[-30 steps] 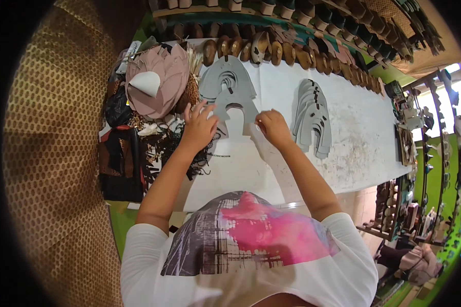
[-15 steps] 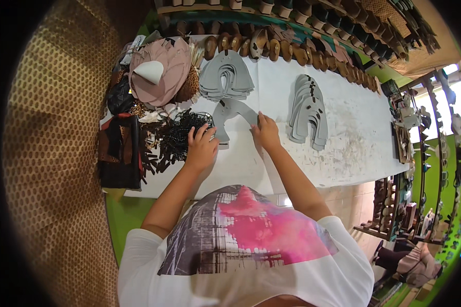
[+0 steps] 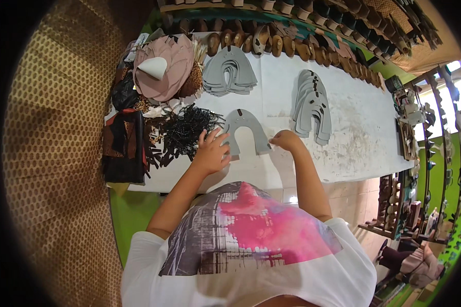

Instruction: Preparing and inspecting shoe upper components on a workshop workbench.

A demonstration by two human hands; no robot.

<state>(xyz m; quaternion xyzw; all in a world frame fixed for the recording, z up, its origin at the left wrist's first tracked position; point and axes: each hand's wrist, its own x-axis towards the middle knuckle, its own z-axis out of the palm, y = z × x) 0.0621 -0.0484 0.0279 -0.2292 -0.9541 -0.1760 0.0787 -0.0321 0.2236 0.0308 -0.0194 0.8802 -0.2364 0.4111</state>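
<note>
Overhead, shoe lasts [image 3: 271, 43] line the white worktable [image 3: 363, 138]; green walls.

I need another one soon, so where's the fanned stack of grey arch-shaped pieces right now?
In the head view, the fanned grey stack lies at the table's far side, left of centre, beside the pink pile.

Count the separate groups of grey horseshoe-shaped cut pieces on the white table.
3. A fanned stack of grey horseshoe-shaped pieces at the table's far side, a second overlapping stack further right, and a single grey piece between the left hand and right hand.
</note>
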